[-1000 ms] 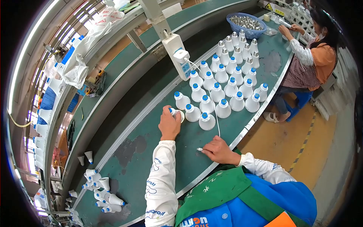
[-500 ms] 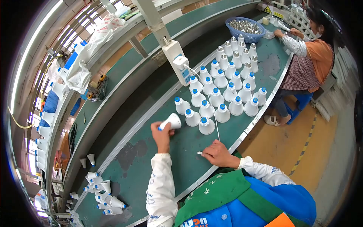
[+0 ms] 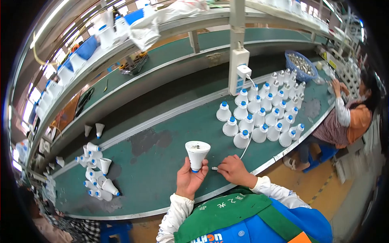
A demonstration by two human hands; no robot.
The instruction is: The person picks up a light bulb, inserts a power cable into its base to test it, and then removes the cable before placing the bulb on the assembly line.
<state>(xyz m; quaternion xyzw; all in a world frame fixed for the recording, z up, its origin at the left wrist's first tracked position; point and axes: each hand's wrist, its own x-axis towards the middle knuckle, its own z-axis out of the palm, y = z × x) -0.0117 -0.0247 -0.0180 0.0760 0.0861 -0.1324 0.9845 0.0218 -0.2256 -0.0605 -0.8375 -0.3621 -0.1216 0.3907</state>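
Note:
In my left hand (image 3: 188, 181) is a white cone-shaped lamp housing (image 3: 197, 154), wide end up. Its flat top shows small dark marks, and the blue end points down into my fingers. Just to the right, my right hand (image 3: 235, 171) pinches a white cable plug (image 3: 214, 168). Plug and housing are close but apart. From the hand, the white cable (image 3: 245, 150) runs back among standing lamp housings (image 3: 241, 139) with blue tops. Farther back in that group, several have metal-coloured tops (image 3: 300, 86).
A charger sits in the power strip (image 3: 239, 72) on the post. A blue basket (image 3: 290, 65) of metal parts stands at the back right, near a co-worker (image 3: 344, 117). More housings lie in a pile (image 3: 97, 178) at the left. A raised shelf (image 3: 182, 24) runs along the back.
My left hand has brought the housing nearer to my body and turned it from lying tilted to wide end up. My right hand still pinches the plug. The view has swung left.

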